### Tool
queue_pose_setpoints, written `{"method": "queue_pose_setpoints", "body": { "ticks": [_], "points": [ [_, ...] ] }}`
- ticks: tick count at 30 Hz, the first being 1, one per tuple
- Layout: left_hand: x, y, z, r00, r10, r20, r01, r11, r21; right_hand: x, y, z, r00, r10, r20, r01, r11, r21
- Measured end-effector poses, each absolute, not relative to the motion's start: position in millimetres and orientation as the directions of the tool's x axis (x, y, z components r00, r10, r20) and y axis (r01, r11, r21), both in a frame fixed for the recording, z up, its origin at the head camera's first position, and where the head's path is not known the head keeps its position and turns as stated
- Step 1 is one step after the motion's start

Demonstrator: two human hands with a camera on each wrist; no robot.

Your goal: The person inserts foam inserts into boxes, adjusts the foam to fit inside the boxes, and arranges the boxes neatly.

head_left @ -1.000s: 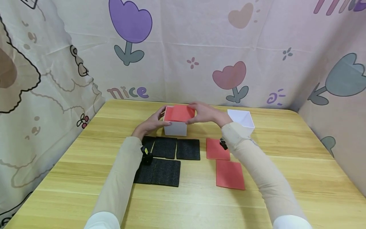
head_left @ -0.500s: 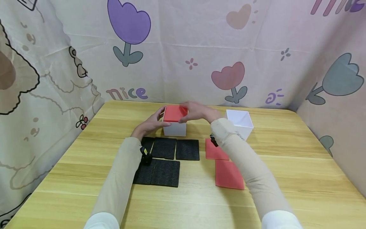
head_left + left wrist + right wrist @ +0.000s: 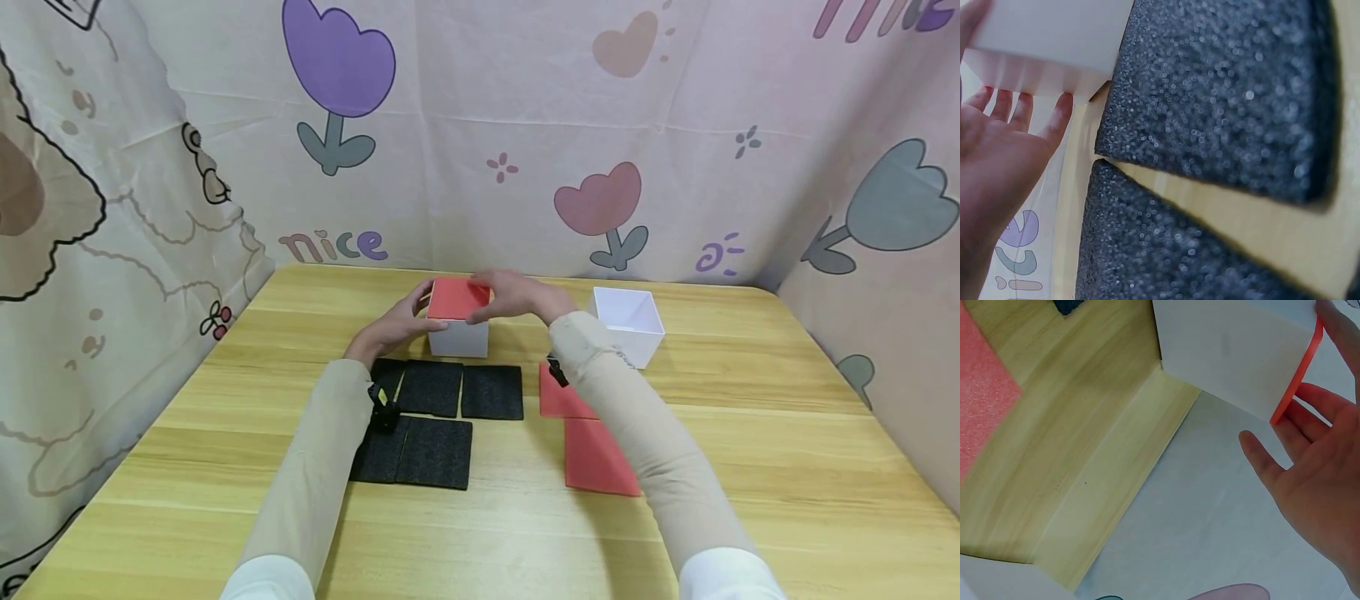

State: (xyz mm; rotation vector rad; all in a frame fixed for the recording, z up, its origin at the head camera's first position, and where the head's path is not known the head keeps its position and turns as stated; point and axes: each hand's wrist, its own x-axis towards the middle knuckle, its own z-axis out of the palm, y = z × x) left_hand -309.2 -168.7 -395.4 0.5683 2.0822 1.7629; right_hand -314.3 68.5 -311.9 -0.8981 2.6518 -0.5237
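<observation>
A white box stands near the back of the table, its top covered by a red foam square. My left hand grips the box from its left side, thumb along the front rim; the left wrist view shows fingertips against the white wall. At the right end of the top, my right hand holds the red square by its edges, thumb in front and fingers behind. Seen from the right wrist, the square shows as a thin red strip along the box's rim. The inside of the box is hidden.
Several black foam squares lie in front of the box. Two more red squares lie to the right, partly under my right forearm. A second white box, open at the top, stands at the back right. A printed cloth hangs behind the table.
The red square slid left from overhanging the box's right side to sitting squarely over its top, my right hand moving with it. The left hand stayed at the box.
</observation>
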Motion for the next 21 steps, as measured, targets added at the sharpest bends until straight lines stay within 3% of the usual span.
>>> {"method": "queue_pose_setpoints", "body": {
  "ticks": [13,21],
  "points": [
    [-309.2,-167.7,-397.3,-0.854,0.521,0.0,0.079,0.129,0.989,-313.6,75.8,-322.1,-0.71,-0.677,-0.194,-0.535,0.698,-0.476],
    [-309.4,-168.1,-396.7,-0.859,0.511,-0.013,0.071,0.143,0.987,-313.2,75.3,-328.9,-0.719,-0.668,-0.193,-0.527,0.704,-0.475]
  ]
}}
